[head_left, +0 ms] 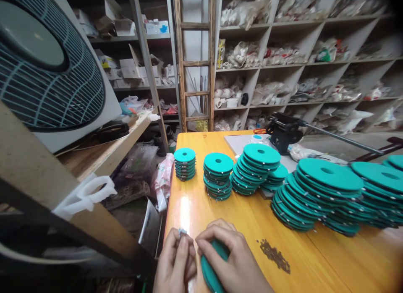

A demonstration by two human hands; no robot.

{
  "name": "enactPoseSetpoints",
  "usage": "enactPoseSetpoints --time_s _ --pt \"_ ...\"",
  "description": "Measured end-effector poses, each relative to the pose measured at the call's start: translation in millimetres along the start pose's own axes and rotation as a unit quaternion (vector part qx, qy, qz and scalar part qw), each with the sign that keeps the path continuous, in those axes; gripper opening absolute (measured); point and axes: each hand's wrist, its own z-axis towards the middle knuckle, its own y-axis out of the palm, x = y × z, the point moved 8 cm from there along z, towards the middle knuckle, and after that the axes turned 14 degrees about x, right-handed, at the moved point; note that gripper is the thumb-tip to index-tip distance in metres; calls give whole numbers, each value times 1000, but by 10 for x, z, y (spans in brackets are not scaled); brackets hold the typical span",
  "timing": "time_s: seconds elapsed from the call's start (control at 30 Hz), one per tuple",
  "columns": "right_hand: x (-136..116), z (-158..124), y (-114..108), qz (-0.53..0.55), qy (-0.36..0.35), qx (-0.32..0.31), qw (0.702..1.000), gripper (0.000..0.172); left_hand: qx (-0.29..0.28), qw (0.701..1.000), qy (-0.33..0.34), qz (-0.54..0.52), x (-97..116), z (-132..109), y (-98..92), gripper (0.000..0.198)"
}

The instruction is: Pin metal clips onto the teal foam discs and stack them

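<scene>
At the table's front edge my left hand [176, 259] is closed in a pinch. A tiny pale-blue and white piece [181, 231] shows at its fingertips; its kind is too small to tell. Beside it my right hand [231, 259] is wrapped over a green foam winding disc [209, 271], tilted on its edge, with its thumb and forefinger close together near the left hand. The palm and fingers hide part of the disc. To the right of this hand lies a small heap of brown bits [274, 256] on the table.
Several stacks of green discs stand on the yellow table [245, 221], from a small stack [184, 163] to a large stack [317, 192]. Behind them is a black clamp-like device [283, 131] with a metal rod. A fan [53, 62] and wooden frame crowd the left; a ladder [197, 62] and shelves stand behind.
</scene>
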Motion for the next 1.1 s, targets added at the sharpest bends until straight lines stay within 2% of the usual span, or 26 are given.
enactPoseSetpoints --time_s 0.13,0.37,0.53,0.77,0.93,1.1 --pt "26 44 -68 37 20 44 998 15 -40 997 -41 -55 -110 -55 99 37" --pt "-31 65 -70 87 -15 42 995 11 -52 998 -26 13 -200 -77 126 43" --pt "-32 65 -109 63 -12 47 997 13 -49 998 -41 14 -190 -98 136 45" --pt "-74 3 -82 12 -89 47 995 15 10 995 -43 -85 -22 -91 52 43" --pt "-97 5 -58 -13 -118 41 992 17 -17 997 -2 -69 -38 -62 43 38" --pt "-103 6 -70 -14 -119 37 992 17 -25 999 9 -43 -78 -41 16 36"
